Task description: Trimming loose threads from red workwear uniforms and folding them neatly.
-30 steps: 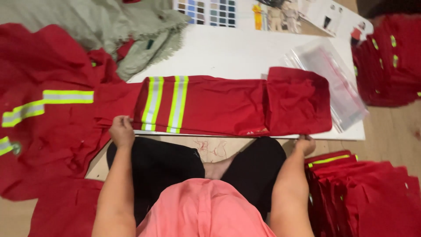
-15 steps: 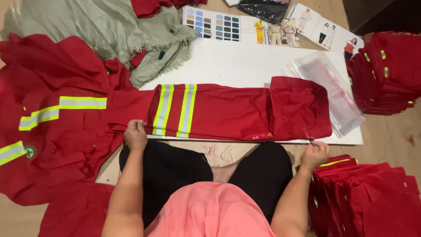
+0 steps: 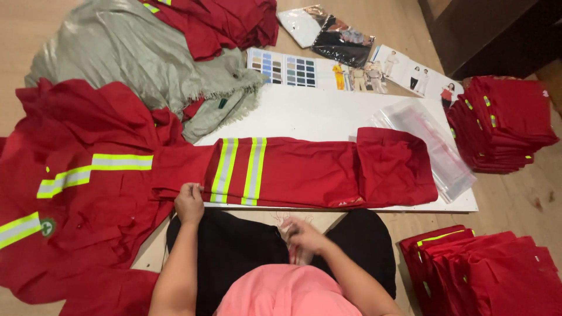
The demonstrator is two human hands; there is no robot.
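Head view is showing the left hand (image 3: pixel 188 202) pinching the near edge of the folded red garment (image 3: pixel 304 172) lying across the white board (image 3: pixel 316 111). The right hand (image 3: pixel 301 237) is hanging loosely curled over the lap, grasping nothing. Judging by this, folding is mid-way; the next fold is calling for both hands on the cloth.

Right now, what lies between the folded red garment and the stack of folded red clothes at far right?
In the head view, a clear plastic bag lies between the folded red garment and the stack.

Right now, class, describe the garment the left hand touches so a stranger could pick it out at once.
Find the white board on the wooden floor. Along its near edge lies a folded red garment, its left end under the left hand. Unlike the stacked red piles to the right, it lies singly, stretched out long, crossed by reflective yellow-and-grey bands.
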